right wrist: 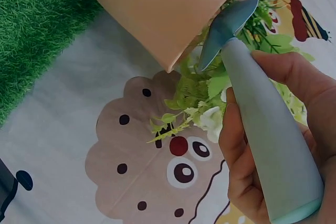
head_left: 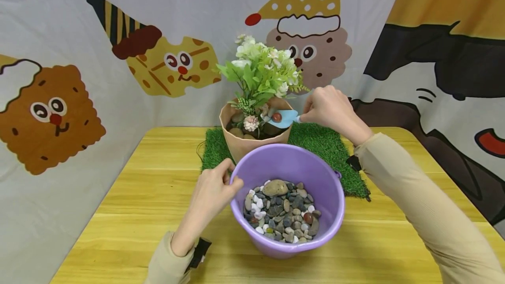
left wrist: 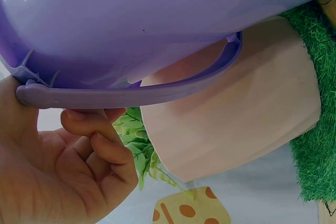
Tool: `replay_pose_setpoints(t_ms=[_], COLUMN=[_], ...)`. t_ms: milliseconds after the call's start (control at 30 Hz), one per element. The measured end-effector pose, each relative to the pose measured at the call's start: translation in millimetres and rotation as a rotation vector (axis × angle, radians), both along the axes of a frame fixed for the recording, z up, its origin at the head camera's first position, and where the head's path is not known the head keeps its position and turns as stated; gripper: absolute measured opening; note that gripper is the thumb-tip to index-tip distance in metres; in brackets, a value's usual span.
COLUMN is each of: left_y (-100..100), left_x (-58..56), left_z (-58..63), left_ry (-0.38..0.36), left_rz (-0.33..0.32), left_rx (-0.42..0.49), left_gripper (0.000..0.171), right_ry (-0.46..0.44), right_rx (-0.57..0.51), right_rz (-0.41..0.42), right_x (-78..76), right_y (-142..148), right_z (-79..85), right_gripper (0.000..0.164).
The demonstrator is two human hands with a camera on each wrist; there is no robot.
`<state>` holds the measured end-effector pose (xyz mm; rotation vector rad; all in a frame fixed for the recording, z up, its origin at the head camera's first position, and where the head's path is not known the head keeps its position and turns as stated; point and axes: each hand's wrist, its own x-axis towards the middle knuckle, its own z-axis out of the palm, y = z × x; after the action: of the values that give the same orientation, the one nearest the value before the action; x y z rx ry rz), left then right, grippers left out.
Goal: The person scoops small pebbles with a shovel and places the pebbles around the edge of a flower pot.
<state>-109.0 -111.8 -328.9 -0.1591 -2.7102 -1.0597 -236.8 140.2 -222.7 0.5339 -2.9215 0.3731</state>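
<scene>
My right hand [head_left: 330,107] grips the pale handle of a small blue garden trowel [head_left: 289,118]. A reddish-brown pebble [head_left: 277,117] lies on the trowel's blade, over the mouth of a peach flowerpot [head_left: 252,145]. In the right wrist view the trowel handle [right wrist: 273,135] runs through the curled fingers, and the blade is tilted beside the pot's rim. My left hand [head_left: 211,189] pinches the left rim of a purple bucket [head_left: 292,161]. The left wrist view has its fingers curled below the bucket's handle [left wrist: 126,96]. Mixed pebbles [head_left: 282,214] cover the bucket's bottom, with a larger tan stone among them.
A leafy plant with white flowers [head_left: 260,67] stands in the pot among larger stones. Pot and bucket are close together, the pot behind on a green turf mat [head_left: 331,148]. Beneath is a yellow wooden table [head_left: 158,179]; a cartoon-printed cloth [head_left: 189,3] hangs behind.
</scene>
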Motion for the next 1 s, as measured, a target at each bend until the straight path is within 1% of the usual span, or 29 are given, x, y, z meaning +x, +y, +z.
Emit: replay_pose_setpoints(t_ms=[133, 333, 500, 567, 733, 833, 967, 1000], left_y=[0, 0, 0, 0, 0, 0, 0, 0], left_x=[0.1, 0.1, -0.3, -0.4, -0.2, -0.2, -0.4, -0.5], left_z=[-0.3, -0.8, -0.4, -0.4, -0.7, -0.9, -1.0, -1.0], left_ry=[0.002, 0.005, 0.000, 0.003, 0.008, 0.007, 0.003, 0.001], left_rz=[-0.001, 0.002, 0.003, 0.001, -0.003, -0.005, -0.006, -0.006], left_rx=[0.001, -0.005, -0.008, -0.008, -0.002, 0.002, 0.005, 0.006], left_gripper=[0.008, 0.008, 0.008, 0.008, 0.008, 0.008, 0.007, 0.007], right_ry=[0.020, 0.031, 0.035, 0.035, 0.044, 0.063, 0.117, 0.128], right_rx=[0.029, 0.070, 0.128, 0.154, 0.225, 0.273, 0.318, 0.330], right_rz=[-0.019, -0.021, -0.044, -0.052, -0.071, -0.074, -0.073, -0.072], right_x=[-9.1, -22.8, -30.9, -33.6, -37.4, -38.0, -36.6, -35.7], right_y=[-6, -20, -32, -37, -51, -59, -68, -71], right_z=[0.9, 3.5, 5.9, 6.5, 7.2, 5.9, 2.0, 0.9], right_gripper=[0.014, 0.032, 0.037, 0.035, 0.038, 0.033, 0.023, 0.024])
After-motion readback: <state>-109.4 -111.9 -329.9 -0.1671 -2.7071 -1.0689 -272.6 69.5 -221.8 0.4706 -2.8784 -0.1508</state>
